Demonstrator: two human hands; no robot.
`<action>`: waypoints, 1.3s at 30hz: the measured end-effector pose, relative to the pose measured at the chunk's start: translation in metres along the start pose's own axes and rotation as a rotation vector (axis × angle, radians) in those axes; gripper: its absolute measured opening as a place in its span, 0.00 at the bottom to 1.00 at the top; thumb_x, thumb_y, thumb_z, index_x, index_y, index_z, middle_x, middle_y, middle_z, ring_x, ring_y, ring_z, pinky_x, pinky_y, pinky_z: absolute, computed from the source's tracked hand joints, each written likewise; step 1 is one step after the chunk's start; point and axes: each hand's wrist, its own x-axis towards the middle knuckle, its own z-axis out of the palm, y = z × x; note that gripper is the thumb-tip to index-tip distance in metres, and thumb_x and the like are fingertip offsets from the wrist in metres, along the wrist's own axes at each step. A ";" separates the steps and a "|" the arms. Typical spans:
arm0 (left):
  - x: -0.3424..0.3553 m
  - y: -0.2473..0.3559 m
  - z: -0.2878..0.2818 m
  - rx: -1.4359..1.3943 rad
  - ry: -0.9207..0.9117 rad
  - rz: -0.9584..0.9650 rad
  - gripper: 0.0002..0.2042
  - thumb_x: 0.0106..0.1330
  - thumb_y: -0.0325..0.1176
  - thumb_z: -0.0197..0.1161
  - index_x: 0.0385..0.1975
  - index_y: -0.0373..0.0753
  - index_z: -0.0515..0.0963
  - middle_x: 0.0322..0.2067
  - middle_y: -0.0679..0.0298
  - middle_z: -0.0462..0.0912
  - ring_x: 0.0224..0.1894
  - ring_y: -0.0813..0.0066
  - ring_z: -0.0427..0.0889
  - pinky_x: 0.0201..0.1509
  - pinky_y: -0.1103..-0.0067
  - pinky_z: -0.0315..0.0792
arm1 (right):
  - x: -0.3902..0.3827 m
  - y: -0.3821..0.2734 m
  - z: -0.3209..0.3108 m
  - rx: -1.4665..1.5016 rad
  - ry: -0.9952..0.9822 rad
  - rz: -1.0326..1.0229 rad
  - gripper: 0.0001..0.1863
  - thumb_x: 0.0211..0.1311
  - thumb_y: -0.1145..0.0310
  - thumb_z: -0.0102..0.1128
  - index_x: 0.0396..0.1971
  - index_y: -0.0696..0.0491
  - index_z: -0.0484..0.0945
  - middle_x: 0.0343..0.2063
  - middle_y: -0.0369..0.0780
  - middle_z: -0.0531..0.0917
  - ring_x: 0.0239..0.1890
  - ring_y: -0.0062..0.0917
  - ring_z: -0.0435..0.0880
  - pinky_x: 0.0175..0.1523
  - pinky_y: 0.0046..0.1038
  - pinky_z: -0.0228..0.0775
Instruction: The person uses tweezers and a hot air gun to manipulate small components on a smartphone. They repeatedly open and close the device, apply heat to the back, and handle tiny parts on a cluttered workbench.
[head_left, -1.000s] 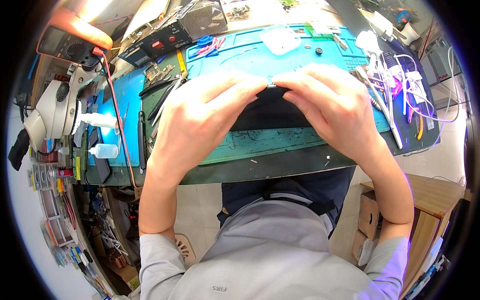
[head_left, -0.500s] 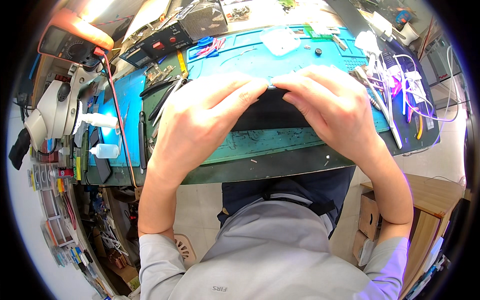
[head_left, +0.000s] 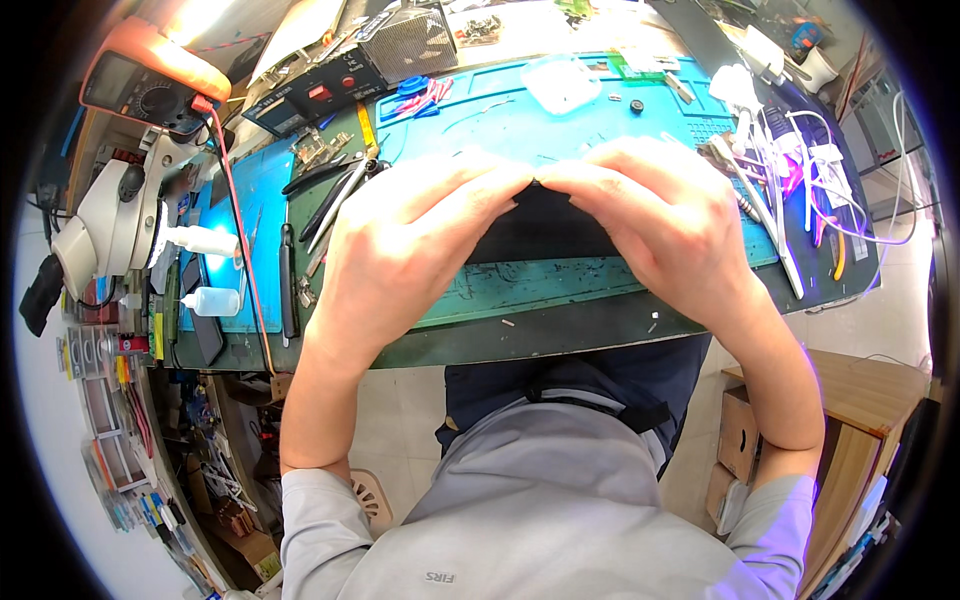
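A flat black panel-like object (head_left: 545,232) lies between my hands over the mat at the near middle of the bench. It may be a screen or a tablet; its exact kind does not show. My left hand (head_left: 405,235) is curled over its left side, and my right hand (head_left: 668,215) over its right side. The thumbs and forefingers of both hands meet at the far edge, nearly touching. Beneath my palms the object's side edges are hidden, as are most of the other fingertips.
On the left stand an orange multimeter (head_left: 155,85), a white microscope arm (head_left: 110,215) and a small dropper bottle (head_left: 212,301). Pliers and tweezers (head_left: 325,200) lie beside my left hand. A translucent tray (head_left: 562,84) sits on the blue mat (head_left: 470,115). Tangled white cables (head_left: 800,170) crowd the right.
My fingertips have drawn closer together at the black object's far edge, and the bright strip seen between them is covered. Both hands have otherwise shifted only slightly.
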 end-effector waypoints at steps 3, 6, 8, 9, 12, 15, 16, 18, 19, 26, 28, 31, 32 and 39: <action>-0.001 0.001 0.000 -0.005 0.019 -0.013 0.14 0.63 0.21 0.73 0.49 0.37 0.88 0.42 0.57 0.90 0.43 0.59 0.90 0.48 0.71 0.83 | 0.000 0.000 -0.001 -0.005 0.007 -0.017 0.20 0.57 0.79 0.66 0.51 0.48 0.87 0.36 0.38 0.87 0.36 0.34 0.86 0.39 0.33 0.77; -0.004 0.000 0.003 -0.007 0.052 -0.017 0.14 0.62 0.20 0.74 0.47 0.36 0.88 0.42 0.57 0.91 0.43 0.61 0.91 0.48 0.72 0.83 | 0.001 -0.001 -0.002 -0.008 0.001 -0.014 0.22 0.56 0.80 0.64 0.51 0.48 0.87 0.36 0.38 0.87 0.37 0.34 0.86 0.40 0.33 0.77; -0.007 -0.002 0.006 -0.042 0.087 -0.021 0.13 0.62 0.20 0.74 0.46 0.36 0.88 0.42 0.58 0.91 0.43 0.62 0.91 0.48 0.73 0.83 | 0.000 -0.001 -0.002 -0.013 0.000 -0.016 0.21 0.56 0.80 0.64 0.51 0.48 0.87 0.36 0.38 0.87 0.37 0.34 0.86 0.40 0.33 0.77; -0.007 -0.002 0.007 -0.043 0.097 -0.021 0.13 0.61 0.19 0.74 0.46 0.36 0.88 0.42 0.57 0.91 0.44 0.63 0.91 0.48 0.73 0.83 | 0.000 -0.002 -0.002 -0.015 -0.001 -0.017 0.21 0.56 0.80 0.64 0.50 0.48 0.87 0.36 0.38 0.87 0.36 0.34 0.86 0.40 0.33 0.77; -0.006 0.000 0.008 -0.043 0.113 -0.023 0.13 0.61 0.19 0.74 0.45 0.35 0.88 0.42 0.57 0.92 0.44 0.63 0.91 0.47 0.74 0.83 | 0.000 -0.001 -0.002 -0.011 0.000 -0.012 0.21 0.57 0.79 0.64 0.50 0.49 0.87 0.36 0.38 0.87 0.37 0.34 0.86 0.40 0.33 0.77; -0.005 0.001 0.009 -0.048 0.121 -0.017 0.13 0.60 0.18 0.75 0.45 0.35 0.88 0.42 0.57 0.92 0.44 0.63 0.92 0.48 0.74 0.84 | 0.000 -0.001 -0.002 -0.008 0.000 -0.011 0.21 0.57 0.79 0.64 0.50 0.49 0.87 0.36 0.38 0.87 0.37 0.34 0.86 0.40 0.33 0.77; -0.006 0.001 0.009 -0.051 0.123 -0.014 0.12 0.60 0.18 0.75 0.44 0.34 0.88 0.42 0.57 0.92 0.44 0.63 0.92 0.48 0.74 0.84 | 0.000 -0.001 -0.002 -0.007 0.000 -0.012 0.21 0.57 0.79 0.64 0.50 0.49 0.87 0.36 0.38 0.87 0.37 0.34 0.86 0.40 0.33 0.77; -0.006 0.000 0.009 -0.054 0.125 -0.010 0.12 0.60 0.18 0.74 0.43 0.34 0.88 0.42 0.57 0.92 0.44 0.63 0.92 0.48 0.74 0.84 | 0.000 -0.001 -0.002 -0.007 0.000 -0.012 0.21 0.57 0.79 0.64 0.50 0.49 0.87 0.36 0.38 0.87 0.37 0.34 0.86 0.40 0.33 0.77; -0.006 0.000 0.009 -0.055 0.126 -0.010 0.12 0.60 0.18 0.74 0.43 0.33 0.88 0.42 0.57 0.92 0.44 0.63 0.92 0.49 0.74 0.84 | 0.000 -0.001 -0.002 -0.008 -0.002 -0.012 0.21 0.57 0.79 0.64 0.51 0.49 0.87 0.36 0.38 0.87 0.37 0.34 0.86 0.40 0.33 0.77; -0.007 -0.002 0.010 -0.068 0.138 0.010 0.11 0.59 0.18 0.74 0.43 0.33 0.89 0.43 0.57 0.92 0.45 0.63 0.92 0.49 0.74 0.84 | 0.001 -0.002 -0.003 -0.013 -0.012 -0.016 0.22 0.56 0.80 0.64 0.51 0.48 0.87 0.36 0.38 0.87 0.37 0.34 0.86 0.40 0.33 0.77; -0.007 -0.002 0.010 -0.068 0.136 0.005 0.12 0.59 0.18 0.74 0.43 0.33 0.89 0.43 0.57 0.92 0.45 0.63 0.92 0.49 0.74 0.84 | 0.001 -0.002 -0.003 -0.012 -0.013 -0.019 0.22 0.56 0.80 0.64 0.52 0.48 0.88 0.36 0.38 0.87 0.37 0.34 0.86 0.40 0.33 0.77; -0.007 -0.001 0.009 -0.069 0.135 0.006 0.12 0.60 0.19 0.74 0.43 0.33 0.89 0.43 0.57 0.92 0.45 0.63 0.92 0.49 0.74 0.83 | 0.001 -0.002 -0.003 -0.010 -0.011 -0.021 0.23 0.56 0.80 0.64 0.52 0.48 0.88 0.36 0.38 0.87 0.37 0.34 0.86 0.40 0.33 0.77; -0.007 -0.002 0.009 -0.070 0.136 0.009 0.12 0.60 0.19 0.74 0.43 0.33 0.89 0.43 0.57 0.92 0.45 0.62 0.92 0.49 0.74 0.83 | 0.001 -0.002 -0.003 -0.011 -0.011 -0.021 0.23 0.56 0.80 0.64 0.52 0.48 0.88 0.36 0.38 0.87 0.37 0.34 0.86 0.40 0.33 0.77; -0.008 -0.004 0.011 -0.089 0.142 0.008 0.11 0.61 0.19 0.74 0.44 0.34 0.89 0.43 0.56 0.92 0.45 0.63 0.92 0.48 0.75 0.83 | 0.002 -0.001 -0.003 -0.001 -0.006 -0.030 0.23 0.55 0.81 0.64 0.52 0.49 0.88 0.36 0.39 0.86 0.36 0.35 0.86 0.40 0.33 0.77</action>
